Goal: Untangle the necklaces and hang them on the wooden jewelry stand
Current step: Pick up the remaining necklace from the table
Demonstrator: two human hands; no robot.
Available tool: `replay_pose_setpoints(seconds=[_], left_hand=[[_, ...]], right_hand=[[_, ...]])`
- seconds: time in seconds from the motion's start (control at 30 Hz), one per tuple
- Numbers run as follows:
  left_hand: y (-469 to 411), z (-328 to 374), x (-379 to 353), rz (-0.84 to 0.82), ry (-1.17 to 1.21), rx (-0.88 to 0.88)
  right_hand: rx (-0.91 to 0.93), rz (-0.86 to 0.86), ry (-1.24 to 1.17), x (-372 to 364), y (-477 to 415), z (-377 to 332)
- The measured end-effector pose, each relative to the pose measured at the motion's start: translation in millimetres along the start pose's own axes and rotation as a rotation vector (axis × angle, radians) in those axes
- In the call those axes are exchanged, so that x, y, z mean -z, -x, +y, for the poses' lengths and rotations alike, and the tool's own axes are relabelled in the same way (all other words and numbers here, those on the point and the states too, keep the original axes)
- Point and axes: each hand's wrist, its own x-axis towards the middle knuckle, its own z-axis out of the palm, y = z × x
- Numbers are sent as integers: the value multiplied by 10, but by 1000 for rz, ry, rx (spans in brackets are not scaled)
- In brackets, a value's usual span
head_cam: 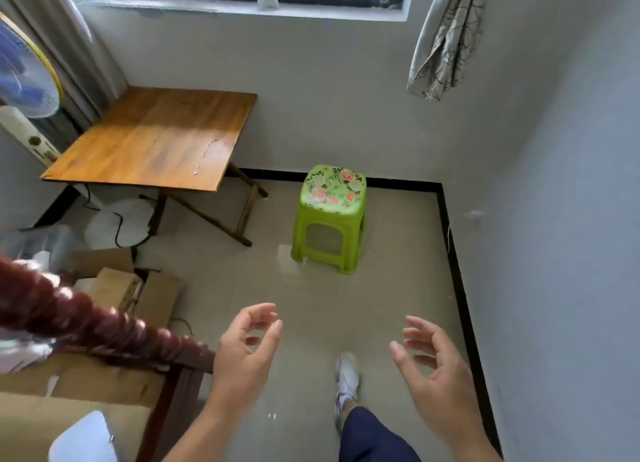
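Note:
A thin silver necklace lies stretched out on the wooden folding table at the far left, near the table's right edge. No jewelry stand shows in this view. My left hand and my right hand hover low in the foreground above the floor, far from the table. Both have curled, spread fingers and hold nothing.
A green plastic stool with a flowered seat stands on the tiled floor right of the table. A dark red carved wooden post and cardboard boxes crowd the left foreground. A standing fan is at far left. My foot is below.

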Motion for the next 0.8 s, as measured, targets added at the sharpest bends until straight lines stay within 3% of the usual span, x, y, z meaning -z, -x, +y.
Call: replay_pose_setpoints(seconds=[0.17, 0.43, 0.6, 0.8], left_hand=[[-1170, -4, -283, 53, -33, 132], [-2700, 606, 114, 335, 88, 212], [-3629, 374, 472, 483, 170, 286], [-5043, 48, 1012, 459, 218, 355]], right_hand=[[-12, -99, 18, -521, -1411, -86], [178, -438, 126, -1375, -3501, -1432], [287, -574, 191, -2349, -4395, -1922], [279, -628, 256, -3653, -5219, -2322]])
